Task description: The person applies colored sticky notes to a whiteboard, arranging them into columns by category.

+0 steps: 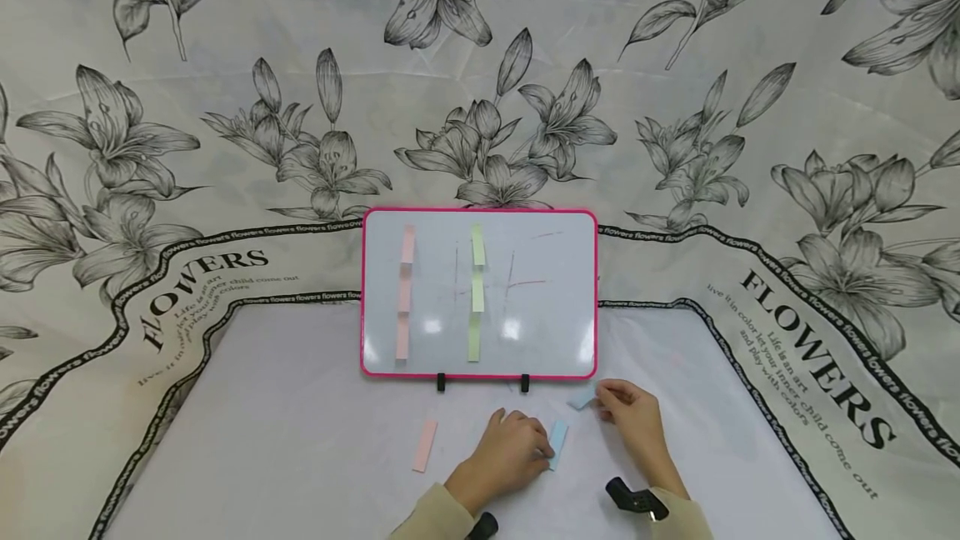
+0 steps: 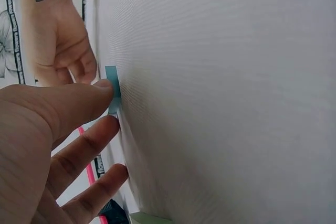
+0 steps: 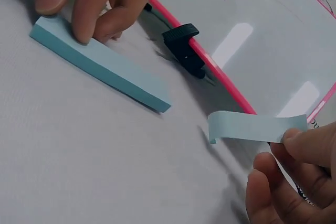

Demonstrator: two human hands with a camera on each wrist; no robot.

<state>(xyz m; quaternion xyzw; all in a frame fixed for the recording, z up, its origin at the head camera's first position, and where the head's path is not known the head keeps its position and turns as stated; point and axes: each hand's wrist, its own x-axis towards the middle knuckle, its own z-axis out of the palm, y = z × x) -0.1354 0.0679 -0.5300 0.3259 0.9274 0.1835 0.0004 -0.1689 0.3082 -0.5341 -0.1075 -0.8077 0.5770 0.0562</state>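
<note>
My right hand (image 1: 633,419) pinches a single blue sticky note strip (image 3: 257,127) by one end, between thumb and fingers. The strip's free end curls, and it is held just below the whiteboard's lower right corner. On the table my left hand (image 1: 510,448) holds a thick blue sticky note pad (image 3: 105,66), its thumb at one end and a fingertip on the top. In the left wrist view the pad (image 2: 113,85) shows edge-on beside the thumb. Part of a green pad (image 2: 149,217) peeks in at the bottom there; from the head it is hidden.
A pink-rimmed whiteboard (image 1: 555,323) stands on black feet (image 1: 441,382) behind the hands. It bears a column of pink strips (image 1: 405,290) and one of green strips (image 1: 477,290), plus faint marker lines. A pink pad (image 1: 424,446) lies left of my left hand on the white cloth (image 1: 277,423).
</note>
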